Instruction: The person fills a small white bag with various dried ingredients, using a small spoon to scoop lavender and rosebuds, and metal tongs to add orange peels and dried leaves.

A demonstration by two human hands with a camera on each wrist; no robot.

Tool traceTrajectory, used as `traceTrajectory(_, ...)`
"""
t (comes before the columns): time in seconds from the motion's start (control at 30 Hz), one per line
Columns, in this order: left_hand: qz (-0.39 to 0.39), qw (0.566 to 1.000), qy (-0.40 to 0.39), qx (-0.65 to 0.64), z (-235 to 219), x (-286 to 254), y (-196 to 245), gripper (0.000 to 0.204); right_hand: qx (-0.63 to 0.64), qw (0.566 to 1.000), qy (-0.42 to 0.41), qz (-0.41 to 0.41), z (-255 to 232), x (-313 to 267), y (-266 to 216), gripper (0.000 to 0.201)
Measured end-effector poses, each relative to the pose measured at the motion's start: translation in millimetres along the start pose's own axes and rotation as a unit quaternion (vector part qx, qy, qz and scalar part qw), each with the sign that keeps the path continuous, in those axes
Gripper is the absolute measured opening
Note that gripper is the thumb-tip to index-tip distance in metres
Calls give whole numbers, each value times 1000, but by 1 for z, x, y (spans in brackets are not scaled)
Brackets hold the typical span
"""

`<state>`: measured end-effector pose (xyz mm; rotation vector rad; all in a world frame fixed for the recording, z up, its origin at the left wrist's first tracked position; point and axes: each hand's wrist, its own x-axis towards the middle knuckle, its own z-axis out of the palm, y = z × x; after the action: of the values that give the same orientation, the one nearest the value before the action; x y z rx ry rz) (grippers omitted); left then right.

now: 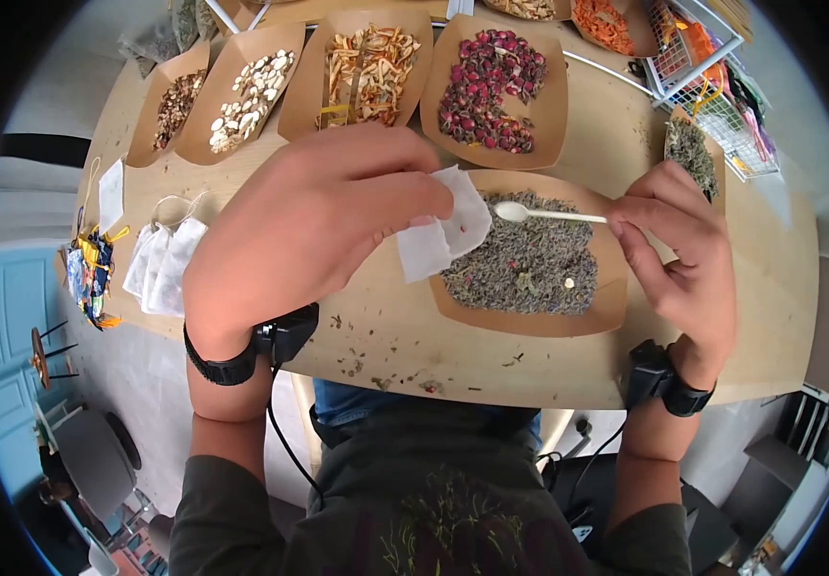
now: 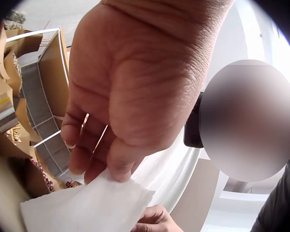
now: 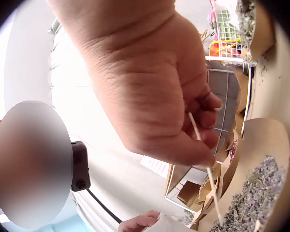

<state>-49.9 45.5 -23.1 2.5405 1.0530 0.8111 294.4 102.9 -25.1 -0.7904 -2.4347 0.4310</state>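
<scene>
My left hand (image 1: 328, 211) pinches a white cloth pouch (image 1: 467, 216) by its edge, over the left side of a kraft paper tray (image 1: 530, 322). The tray is heaped with dried lavender (image 1: 530, 259). In the left wrist view the pouch (image 2: 89, 208) hangs below the thumb and fingertips. My right hand (image 1: 678, 250) grips the end of a thin white spoon (image 1: 563, 217) between thumb and fingers. The bowl of the spoon points left, close over the lavender and next to the pouch. In the right wrist view the spoon handle (image 3: 210, 176) slants down toward the lavender.
Paper trays of rosebuds (image 1: 491, 86), dried peel-like strips (image 1: 376, 67) and white slices (image 1: 251, 101) line the back. White pouches (image 1: 170, 259) and a patterned sachet (image 1: 93, 274) lie at the left. A wire basket (image 1: 712, 86) stands back right. Crumbs (image 1: 367, 360) dot the front.
</scene>
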Motion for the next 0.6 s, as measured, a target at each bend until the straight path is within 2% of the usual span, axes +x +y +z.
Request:
traceTrajectory(0.07, -25, 999, -27, -1, 0, 1, 2, 15, 11, 1000, 15, -21, 13, 8, -6, 22)
traceTrajectory(0.13, -32, 999, -18, -12, 2, 2, 6, 14, 28, 999, 24, -31, 21, 4, -7, 21)
traceTrajectory(0.23, -29, 999, -5, -22, 4, 2, 8, 14, -6, 999, -42, -14, 15, -1, 0, 19)
traceTrajectory(0.27, -22, 1000, 3, -23, 2, 3, 7, 13, -8, 999, -40, -16, 8, -3, 2, 19)
traceTrajectory(0.4, -9, 999, 40, 0, -3, 0, 2, 14, 14, 997, -65, 33, -22, -6, 5, 19)
traceTrajectory(0.5, -25, 999, 47, 11, -6, -4, 5, 15, 3, 994, -39, 104, -35, -16, 7, 16)
traceTrajectory(0.6, 8, 998, 51, 34, -8, 0, 5, 17, -15, 992, -58, 112, -30, -20, 14, 16)
